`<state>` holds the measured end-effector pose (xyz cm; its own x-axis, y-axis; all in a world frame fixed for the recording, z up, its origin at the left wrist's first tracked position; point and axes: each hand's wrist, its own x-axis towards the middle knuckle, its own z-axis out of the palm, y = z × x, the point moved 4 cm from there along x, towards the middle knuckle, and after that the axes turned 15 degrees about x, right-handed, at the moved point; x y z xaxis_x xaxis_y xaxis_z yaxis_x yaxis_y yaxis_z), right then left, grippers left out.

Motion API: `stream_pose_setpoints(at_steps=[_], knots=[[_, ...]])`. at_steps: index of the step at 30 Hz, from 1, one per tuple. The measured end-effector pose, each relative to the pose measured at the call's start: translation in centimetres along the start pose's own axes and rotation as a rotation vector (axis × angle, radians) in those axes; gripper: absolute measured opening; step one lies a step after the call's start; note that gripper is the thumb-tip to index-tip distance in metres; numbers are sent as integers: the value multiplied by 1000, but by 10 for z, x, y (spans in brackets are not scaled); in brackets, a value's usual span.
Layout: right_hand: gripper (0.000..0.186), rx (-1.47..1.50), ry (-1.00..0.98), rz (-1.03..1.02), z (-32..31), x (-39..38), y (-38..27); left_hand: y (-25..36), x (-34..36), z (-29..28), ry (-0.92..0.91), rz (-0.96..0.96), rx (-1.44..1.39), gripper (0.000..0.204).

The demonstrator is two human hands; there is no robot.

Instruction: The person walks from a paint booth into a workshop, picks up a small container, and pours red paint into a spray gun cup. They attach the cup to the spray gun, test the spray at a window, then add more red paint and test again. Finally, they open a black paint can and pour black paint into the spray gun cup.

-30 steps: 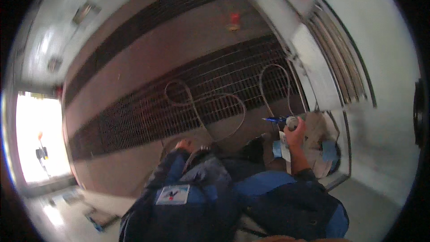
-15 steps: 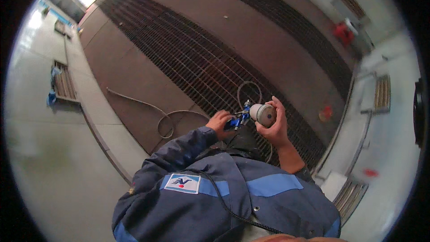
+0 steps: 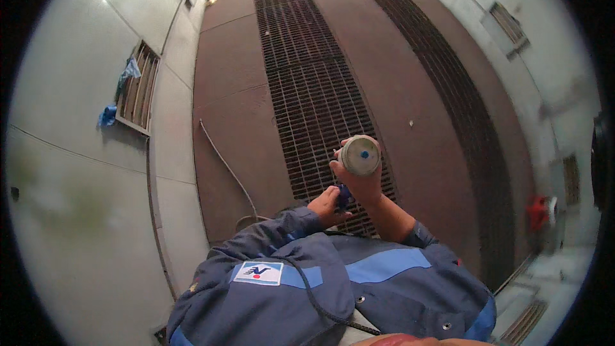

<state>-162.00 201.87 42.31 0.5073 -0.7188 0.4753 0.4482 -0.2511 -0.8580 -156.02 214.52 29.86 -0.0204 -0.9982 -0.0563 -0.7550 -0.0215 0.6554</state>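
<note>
The right hand [image 3: 364, 182] is wrapped around a round white cup [image 3: 360, 155] with a blue dot at its centre, holding it up above the floor grate [image 3: 307, 90]. Just below and to the left, the left hand [image 3: 325, 206] is curled around a small blue part [image 3: 344, 196] under the cup; how tightly it grips cannot be told. Both forearms come from dark blue sleeves [image 3: 288, 230] with a lighter blue band. A thin hose [image 3: 224, 163] lies on the brown floor [image 3: 230, 77] to the left of the grate. On the left wall, a blue rag [image 3: 107, 115] hangs beside a vent [image 3: 138, 90].
</note>
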Motion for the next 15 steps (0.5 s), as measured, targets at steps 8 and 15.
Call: stream_pose_setpoints(at_steps=[8, 15], knots=[[46, 108, -126, 80, -76, 243, 182, -210, 134, -130, 186, -524, -198, 26], [46, -419, -2, 78, -185, 418, 264, -305, 353, -321, 376, -541, -149, 22]])
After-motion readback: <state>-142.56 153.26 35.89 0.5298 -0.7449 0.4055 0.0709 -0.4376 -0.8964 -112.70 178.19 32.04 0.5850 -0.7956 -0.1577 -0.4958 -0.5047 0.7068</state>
